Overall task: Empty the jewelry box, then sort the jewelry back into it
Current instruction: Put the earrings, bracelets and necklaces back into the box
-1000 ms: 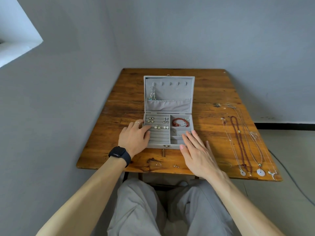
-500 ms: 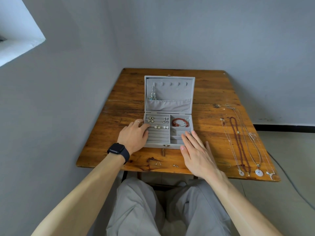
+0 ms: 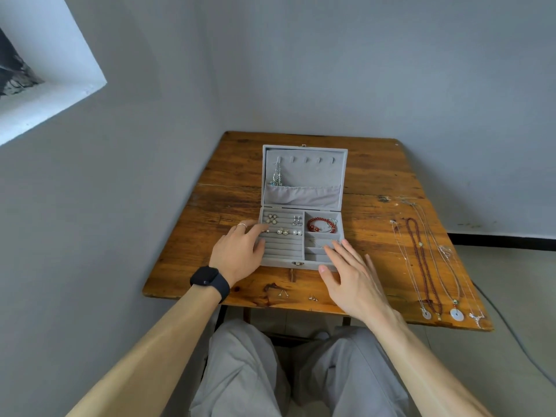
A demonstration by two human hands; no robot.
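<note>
Almost no change over 1 s; box (image 3: 313, 176) still part-full.
Noted left hand (image 3: 240, 254) loose on ring rows (image 3: 284, 249), right hand (image 3: 352, 281) flat at corner, both empty (necklaces (image 3: 422, 266) already out).

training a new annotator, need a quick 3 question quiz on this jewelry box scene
1. True or false: the lid of the box stands open.
2. Where is the red bracelet? A) on the table's near edge B) in the box's far right compartment C) hanging in the lid
3. Fill in: the necklaces lie on the table to the ____ of the box.

Key: 1 true; 2 B; 3 right
</note>
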